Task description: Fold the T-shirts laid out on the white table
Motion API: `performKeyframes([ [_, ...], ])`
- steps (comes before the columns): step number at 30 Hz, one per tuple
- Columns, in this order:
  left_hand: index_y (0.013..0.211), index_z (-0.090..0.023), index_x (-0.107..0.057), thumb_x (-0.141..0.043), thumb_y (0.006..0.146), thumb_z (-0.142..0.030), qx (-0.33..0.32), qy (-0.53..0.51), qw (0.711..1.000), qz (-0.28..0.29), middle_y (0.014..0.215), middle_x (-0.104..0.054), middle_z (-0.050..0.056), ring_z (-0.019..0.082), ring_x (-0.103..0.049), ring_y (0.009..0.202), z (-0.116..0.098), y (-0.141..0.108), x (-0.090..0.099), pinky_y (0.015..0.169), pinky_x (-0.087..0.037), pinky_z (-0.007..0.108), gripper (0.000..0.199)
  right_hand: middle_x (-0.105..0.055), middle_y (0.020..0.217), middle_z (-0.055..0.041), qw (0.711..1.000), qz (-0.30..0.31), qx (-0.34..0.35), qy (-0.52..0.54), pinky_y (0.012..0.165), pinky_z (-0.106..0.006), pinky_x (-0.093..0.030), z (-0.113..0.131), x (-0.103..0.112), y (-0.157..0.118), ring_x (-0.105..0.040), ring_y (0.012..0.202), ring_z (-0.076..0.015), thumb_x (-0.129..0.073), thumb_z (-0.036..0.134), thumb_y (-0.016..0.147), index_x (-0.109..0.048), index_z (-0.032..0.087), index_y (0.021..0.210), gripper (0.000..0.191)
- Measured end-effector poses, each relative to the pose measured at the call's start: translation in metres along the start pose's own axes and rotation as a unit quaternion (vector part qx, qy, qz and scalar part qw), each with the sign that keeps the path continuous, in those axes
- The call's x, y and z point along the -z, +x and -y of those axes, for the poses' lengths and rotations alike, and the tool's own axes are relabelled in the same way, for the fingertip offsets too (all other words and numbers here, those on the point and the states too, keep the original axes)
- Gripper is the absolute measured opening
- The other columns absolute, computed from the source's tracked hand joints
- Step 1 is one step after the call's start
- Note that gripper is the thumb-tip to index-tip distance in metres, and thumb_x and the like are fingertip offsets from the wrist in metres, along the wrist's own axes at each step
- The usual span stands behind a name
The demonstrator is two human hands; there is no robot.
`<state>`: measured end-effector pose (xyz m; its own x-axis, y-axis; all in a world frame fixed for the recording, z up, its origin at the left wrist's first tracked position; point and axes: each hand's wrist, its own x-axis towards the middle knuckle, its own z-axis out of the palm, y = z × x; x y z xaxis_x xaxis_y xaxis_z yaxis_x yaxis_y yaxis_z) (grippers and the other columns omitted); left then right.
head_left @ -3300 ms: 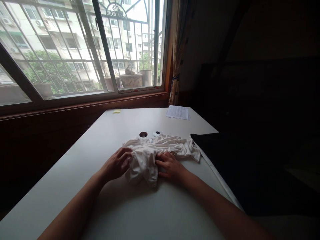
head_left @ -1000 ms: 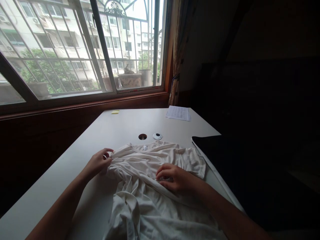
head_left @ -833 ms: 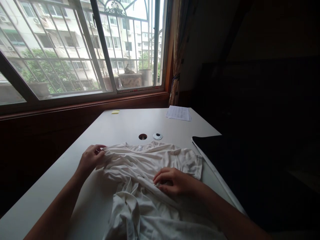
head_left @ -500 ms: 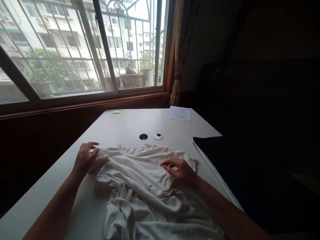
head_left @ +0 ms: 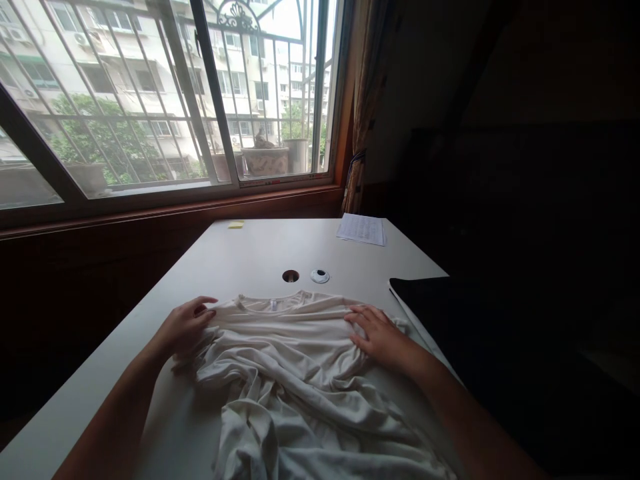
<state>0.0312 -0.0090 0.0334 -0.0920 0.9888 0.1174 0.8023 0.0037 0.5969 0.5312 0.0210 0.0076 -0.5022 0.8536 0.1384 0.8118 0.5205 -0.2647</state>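
Observation:
A wrinkled white T-shirt [head_left: 290,373] lies on the pale table [head_left: 240,260], collar toward the window and body trailing toward me. My left hand [head_left: 186,327] rests on the shirt's left shoulder, fingers curled over the cloth edge. My right hand [head_left: 377,333] lies flat with fingers spread on the right shoulder area. Neither hand lifts the cloth off the table.
A round cable hole [head_left: 291,275] and its white cap [head_left: 319,275] sit just beyond the collar. A printed sheet [head_left: 362,229] and a yellow sticky note [head_left: 235,225] lie near the window. A dark flat object [head_left: 450,313] borders the table's right side.
The bunched shirt has been spread open across the table. My left hand moved left along the shoulder, and my right hand shifted right and up onto the other shoulder.

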Motion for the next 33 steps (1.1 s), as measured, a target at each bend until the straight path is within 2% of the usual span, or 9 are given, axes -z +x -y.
performKeyframes([
  [5,0.122,-0.019,-0.065,-0.056,0.091,-0.057,-0.068,-0.113,0.99,-0.059,0.103,-0.07,0.008,0.023,-0.068,0.092,-0.008,0.003,-0.015,0.081,-0.055,0.033,0.05,-0.063,0.132,-0.0082,0.996,0.056,-0.075,-0.003,0.106,-0.044,-0.043,-0.002,0.029,-0.001,-0.056,0.124,-0.0303,-0.059,0.036,0.091,-0.069,0.026,0.112,0.025],
  [9,0.126,-0.02,-0.063,-0.061,0.089,-0.056,-0.087,-0.12,0.989,-0.004,0.105,-0.068,0.008,0.021,-0.068,0.087,-0.012,0.0,-0.026,0.077,-0.056,0.033,0.052,-0.07,0.104,-0.0103,0.995,0.028,-0.084,-0.039,0.097,-0.037,-0.044,0.01,0.042,0.023,-0.062,0.103,-0.0259,-0.044,0.034,0.101,-0.07,0.022,0.094,0.029],
  [13,0.134,-0.022,-0.059,-0.067,0.083,-0.056,-0.056,-0.072,0.993,0.069,0.101,-0.071,0.006,0.024,-0.068,0.087,-0.012,-0.003,-0.023,0.078,-0.054,0.034,0.062,-0.068,0.117,-0.0133,0.996,0.0,-0.072,-0.048,0.1,-0.033,-0.04,0.026,0.038,0.062,-0.059,0.111,-0.0251,-0.048,0.028,0.098,-0.068,0.018,0.108,0.024],
  [17,0.132,-0.023,-0.06,-0.068,0.081,-0.051,-0.014,-0.09,0.985,0.148,0.096,-0.071,0.003,0.024,-0.067,0.087,-0.02,-0.008,-0.007,0.078,-0.053,0.033,0.059,-0.065,0.125,-0.0158,0.987,0.105,-0.12,0.025,0.094,-0.033,-0.042,0.033,0.032,0.085,-0.058,0.114,-0.0272,-0.061,0.035,0.09,-0.063,0.016,0.121,0.037],
  [24,0.139,-0.024,-0.056,-0.073,0.083,-0.048,0.032,-0.266,0.92,0.287,0.123,-0.07,0.01,0.03,-0.068,0.108,-0.046,-0.021,0.044,0.085,-0.055,0.036,0.063,-0.071,0.089,-0.0007,0.937,0.305,-0.06,0.161,0.061,-0.025,-0.041,0.007,0.063,0.093,-0.062,0.077,-0.0176,-0.076,0.038,0.073,-0.069,0.021,0.091,0.026],
  [26,0.137,-0.024,-0.058,-0.073,0.084,-0.047,0.005,-0.253,0.938,0.236,0.126,-0.069,0.01,0.03,-0.066,0.112,-0.052,-0.007,0.055,0.089,-0.054,0.037,0.06,-0.07,0.091,-0.0015,0.946,0.269,-0.041,0.176,0.062,-0.026,-0.041,-0.004,0.08,0.102,-0.062,0.08,-0.0189,-0.073,0.041,0.076,-0.068,0.02,0.092,0.027],
  [29,0.124,-0.021,-0.066,-0.072,0.084,-0.045,-0.074,-0.153,0.985,0.025,0.119,-0.069,0.009,0.03,-0.065,0.11,-0.063,0.036,0.054,0.095,-0.051,0.041,0.048,-0.069,0.097,-0.0056,0.989,0.065,-0.045,0.123,0.071,-0.03,-0.045,-0.014,0.1,0.125,-0.061,0.088,-0.0224,-0.066,0.039,0.084,-0.067,0.02,0.095,0.022],
  [31,0.122,-0.019,-0.066,-0.063,0.089,-0.039,-0.112,-0.062,0.976,-0.177,0.119,-0.067,0.012,0.03,-0.063,0.108,-0.075,0.066,0.043,0.098,-0.049,0.047,0.039,-0.067,0.107,-0.0099,0.992,-0.101,-0.054,0.06,0.08,-0.035,-0.047,-0.014,0.106,0.139,-0.059,0.096,-0.0259,-0.06,0.035,0.09,-0.066,0.02,0.106,0.022],
  [33,0.132,-0.019,-0.06,-0.057,0.092,-0.029,-0.173,0.047,0.949,-0.261,0.13,-0.06,0.016,0.032,-0.056,0.121,-0.088,0.085,0.027,0.108,-0.04,0.055,0.042,-0.062,0.118,-0.014,0.975,-0.214,-0.057,-0.015,0.087,-0.041,-0.047,-0.008,0.104,0.148,-0.056,0.105,-0.0302,-0.06,0.03,0.092,-0.062,0.021,0.121,0.031],
])
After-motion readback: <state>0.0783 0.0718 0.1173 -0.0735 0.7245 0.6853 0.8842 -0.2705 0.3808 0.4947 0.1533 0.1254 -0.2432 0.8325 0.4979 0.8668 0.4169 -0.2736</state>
